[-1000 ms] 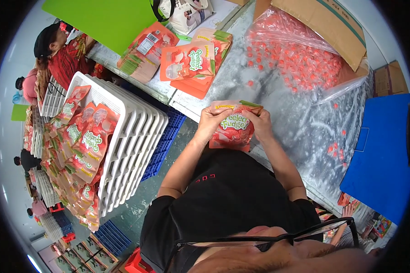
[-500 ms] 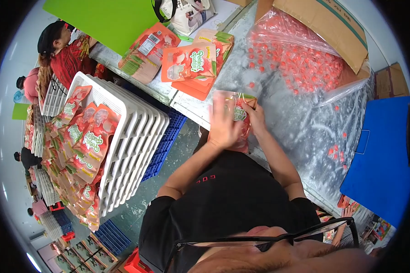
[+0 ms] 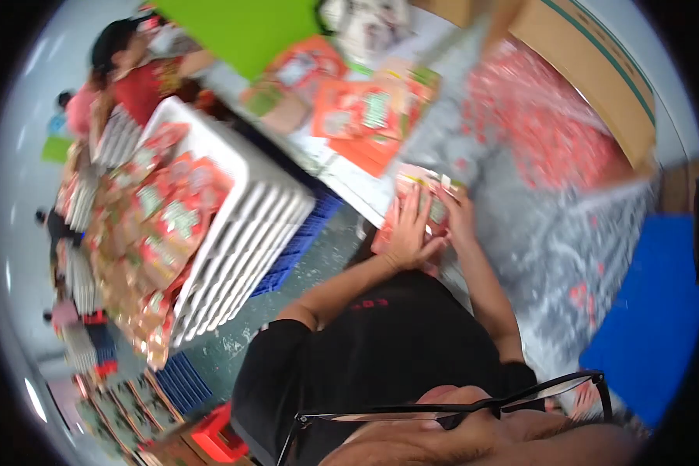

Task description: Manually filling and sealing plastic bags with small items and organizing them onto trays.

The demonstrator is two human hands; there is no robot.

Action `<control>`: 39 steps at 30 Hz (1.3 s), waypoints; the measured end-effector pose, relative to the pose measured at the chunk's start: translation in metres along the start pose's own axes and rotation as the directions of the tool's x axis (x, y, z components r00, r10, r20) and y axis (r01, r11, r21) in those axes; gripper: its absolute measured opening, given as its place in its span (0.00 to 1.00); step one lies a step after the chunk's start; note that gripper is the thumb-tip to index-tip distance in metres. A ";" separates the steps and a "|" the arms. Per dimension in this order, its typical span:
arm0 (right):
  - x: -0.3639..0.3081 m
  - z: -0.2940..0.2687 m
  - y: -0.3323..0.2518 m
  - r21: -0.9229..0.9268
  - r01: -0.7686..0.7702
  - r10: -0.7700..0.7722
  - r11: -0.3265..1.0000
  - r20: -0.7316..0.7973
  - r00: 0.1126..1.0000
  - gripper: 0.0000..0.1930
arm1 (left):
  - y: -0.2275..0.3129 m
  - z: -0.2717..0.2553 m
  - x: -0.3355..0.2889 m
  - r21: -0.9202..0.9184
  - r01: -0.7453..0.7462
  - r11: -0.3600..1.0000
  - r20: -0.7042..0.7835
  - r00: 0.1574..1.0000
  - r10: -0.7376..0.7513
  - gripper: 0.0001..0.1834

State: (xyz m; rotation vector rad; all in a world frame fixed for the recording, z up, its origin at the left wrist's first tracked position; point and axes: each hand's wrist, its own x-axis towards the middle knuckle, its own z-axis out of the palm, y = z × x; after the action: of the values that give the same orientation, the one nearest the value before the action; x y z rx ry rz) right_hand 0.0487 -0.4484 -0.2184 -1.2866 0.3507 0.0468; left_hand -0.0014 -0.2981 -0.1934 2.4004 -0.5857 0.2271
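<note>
At the near edge of the table lies a printed red and pink pouch (image 3: 421, 177). My left hand (image 3: 408, 234) rests flat over its front, fingers stretched out and a little apart, covering much of the print. On the pouch's right edge my right hand (image 3: 460, 216) closes, thumb and fingers near its upper corner. Just beyond, on the table, is a stack of similar pouches (image 3: 357, 109), and another pile of pouches (image 3: 307, 66) sits to its left. Motion blur hides fine detail.
To my left stand stacked white trays (image 3: 260, 175), the top one heaped with pouches (image 3: 171, 206). Small red wrapped pieces (image 3: 532, 124) spill from plastic by a cardboard box (image 3: 598, 66). A blue panel (image 3: 652, 311) stands right. A co-worker (image 3: 136, 85) is at far left.
The view has shifted, so the surroundings appear farther right. My left hand, blurred above the pouch before, now lies flat on it. My right hand still grips the pouch's right edge.
</note>
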 end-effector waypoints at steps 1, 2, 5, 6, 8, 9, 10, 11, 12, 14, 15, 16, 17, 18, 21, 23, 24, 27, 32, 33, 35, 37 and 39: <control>-0.004 -0.001 -0.004 0.233 -0.054 0.040 0.971 0.066 0.997 0.07 | -0.003 -0.005 -0.001 -0.031 0.106 0.994 -0.141 0.984 -0.110 0.54; -0.013 0.003 -0.019 0.289 -0.117 0.101 0.950 0.069 0.992 0.08 | -0.011 -0.009 0.000 -0.071 0.201 0.977 -0.291 0.933 -0.213 0.53; -0.001 -0.029 0.011 0.162 0.046 -0.070 0.986 0.148 0.987 0.10 | -0.032 -0.018 0.019 -0.684 0.382 0.621 -0.002 0.851 -0.526 0.30; -0.006 -0.024 0.001 0.198 0.003 -0.036 0.980 0.161 0.986 0.10 | -0.038 -0.030 0.020 -0.818 0.444 0.365 0.274 0.859 -0.432 0.21; -0.011 -0.010 -0.015 0.197 -0.011 -0.042 0.980 0.267 0.963 0.11 | -0.035 -0.036 0.017 -0.935 0.329 0.130 0.239 0.858 -0.454 0.14; -0.009 -0.001 -0.024 0.185 -0.021 -0.037 0.983 0.305 0.951 0.13 | -0.033 -0.048 0.019 -0.951 0.304 0.052 0.243 0.841 -0.484 0.16; -0.008 0.009 -0.033 0.193 -0.017 -0.050 0.981 0.333 0.942 0.13 | -0.037 -0.059 0.020 -0.955 0.286 0.074 0.214 0.843 -0.494 0.16; -0.011 0.018 -0.044 0.227 -0.056 -0.035 0.972 0.381 0.924 0.13 | -0.040 -0.070 0.019 -0.958 0.275 0.078 0.202 0.845 -0.494 0.16; -0.012 0.026 -0.049 0.255 -0.098 -0.021 0.962 0.426 0.904 0.14 | -0.041 -0.080 0.019 -0.961 0.266 0.079 0.194 0.848 -0.494 0.17; -0.001 0.045 -0.057 0.257 0.032 -0.154 0.966 0.468 0.870 0.14 | -0.029 -0.109 0.029 -0.970 0.228 0.086 0.154 0.848 -0.507 0.17; 0.005 0.056 -0.063 0.185 0.105 -0.183 0.977 0.474 0.862 0.15 | -0.021 -0.130 0.033 -0.949 0.231 0.215 0.078 0.832 -0.550 0.17; 0.009 0.067 -0.071 0.111 0.179 -0.210 0.978 0.479 0.853 0.16 | -0.021 -0.149 0.036 -0.911 0.239 0.337 -0.001 0.815 -0.580 0.17; 0.012 0.079 -0.081 0.008 0.368 -0.314 0.930 0.538 0.782 0.20 | -0.029 -0.166 0.038 -0.858 0.275 0.433 -0.080 0.761 -0.643 0.15; 0.003 0.093 -0.098 0.008 0.369 -0.312 0.929 0.553 0.773 0.20 | -0.042 -0.186 0.038 -0.795 0.315 0.518 -0.181 0.693 -0.698 0.14; -0.019 0.103 -0.135 0.180 0.211 -0.276 0.961 0.554 0.785 0.23 | -0.100 -0.276 0.038 -0.361 0.057 0.931 -0.783 0.523 -0.336 0.15; -0.001 0.073 -0.119 0.106 0.145 -0.179 0.984 0.534 0.827 0.22 | -0.116 -0.338 0.044 -0.558 -0.113 0.822 -0.810 0.293 -0.509 0.20; 0.009 0.061 -0.105 0.030 0.066 -0.072 0.997 0.527 0.847 0.21 | -0.132 -0.366 0.037 -0.524 -0.126 0.842 -0.846 0.194 -0.497 0.19; 0.019 0.035 -0.063 -0.021 -0.039 0.045 0.999 0.439 0.897 0.16 | -0.188 -0.419 0.032 -0.350 -0.052 0.935 -0.922 -0.161 -0.353 0.13; 0.017 -0.002 -0.021 -0.095 -0.190 0.212 0.977 0.373 0.903 0.14 | -0.241 -0.415 0.036 -0.302 0.609 0.733 -0.856 -0.512 0.074 0.26; 0.014 -0.009 -0.018 -0.121 -0.229 0.256 0.966 0.304 0.918 0.14 | -0.232 -0.399 0.050 -0.014 0.814 0.580 -0.963 -0.167 0.211 0.30; 0.012 -0.017 -0.014 -0.108 -0.227 0.249 0.968 0.296 0.922 0.14 | -0.229 -0.384 0.065 0.308 0.874 0.376 -0.937 0.210 0.281 0.35; 0.011 -0.021 -0.013 -0.108 -0.223 0.246 0.969 0.310 0.918 0.14 | -0.270 -0.366 0.063 0.567 0.823 0.035 -0.818 0.568 -0.087 0.30; 0.014 -0.020 -0.013 -0.097 -0.243 0.261 0.965 0.334 0.906 0.13 | -0.311 -0.354 0.037 0.583 0.812 0.046 -0.766 0.567 -0.302 0.31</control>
State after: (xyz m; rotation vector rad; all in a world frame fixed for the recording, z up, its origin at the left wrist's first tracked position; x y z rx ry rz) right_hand 0.0605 -0.4729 -0.2152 -1.2517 0.2122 0.5001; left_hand 0.1707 0.1269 -0.0806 3.1916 1.2334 0.9482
